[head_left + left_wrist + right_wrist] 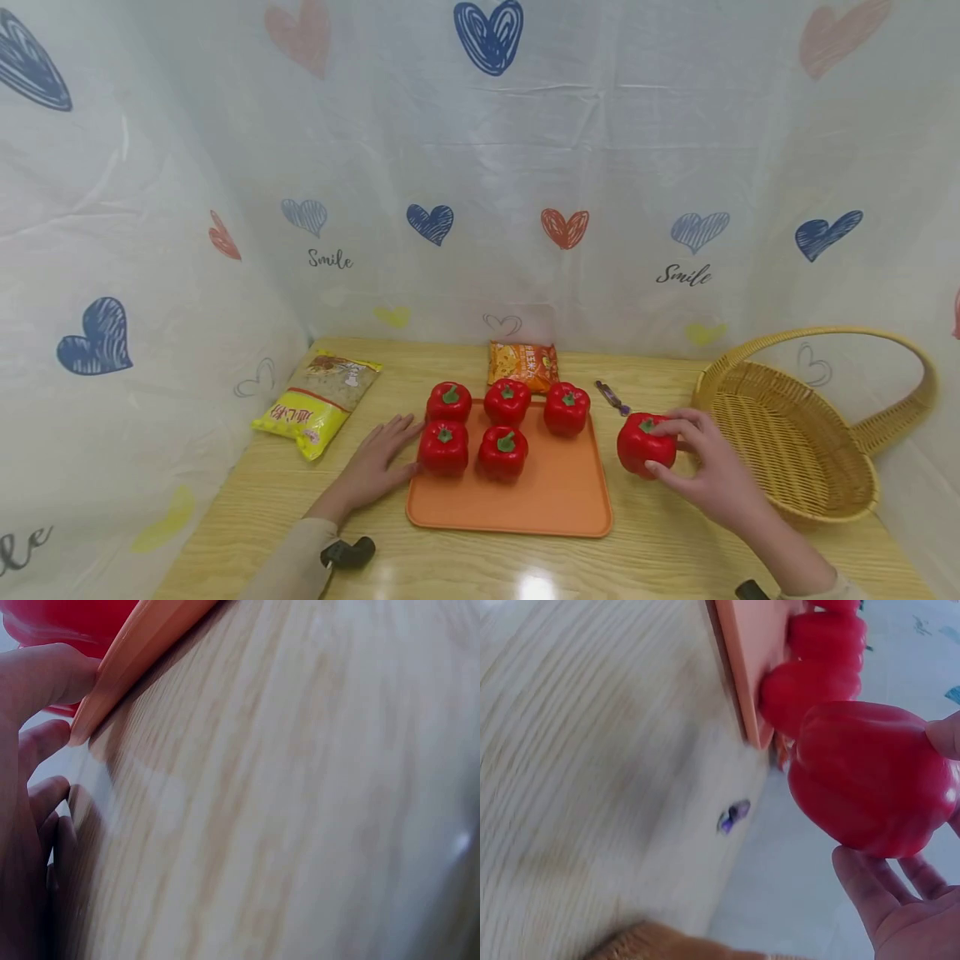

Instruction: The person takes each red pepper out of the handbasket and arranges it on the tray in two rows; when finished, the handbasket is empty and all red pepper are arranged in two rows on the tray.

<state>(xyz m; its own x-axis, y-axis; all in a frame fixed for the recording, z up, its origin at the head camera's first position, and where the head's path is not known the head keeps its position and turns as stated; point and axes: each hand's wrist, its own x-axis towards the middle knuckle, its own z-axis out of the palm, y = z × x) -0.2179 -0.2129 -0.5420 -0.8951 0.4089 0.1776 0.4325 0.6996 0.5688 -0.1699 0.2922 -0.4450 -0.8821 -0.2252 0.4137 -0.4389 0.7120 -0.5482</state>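
Observation:
My right hand (701,458) holds a red bell pepper (647,446) between thumb and fingers, in the gap between tray and basket. In the right wrist view this bell pepper (870,780) hangs above the table, gripped from the side. Several more red bell peppers (504,454) with green stems stand on an orange tray (547,500), towards its back and left. My left hand (375,462) lies at the tray's left edge with fingers extended. In the left wrist view its thumb (56,675) is right at the tray's rim (139,656).
A wicker basket (787,442) with a tall handle stands at the right. Behind the tray lies an orange snack packet (525,365), and a small purple-handled utensil (613,398) is to its right. A yellow food bag (318,402) lies at the left. A heart-patterned curtain surrounds the wooden table.

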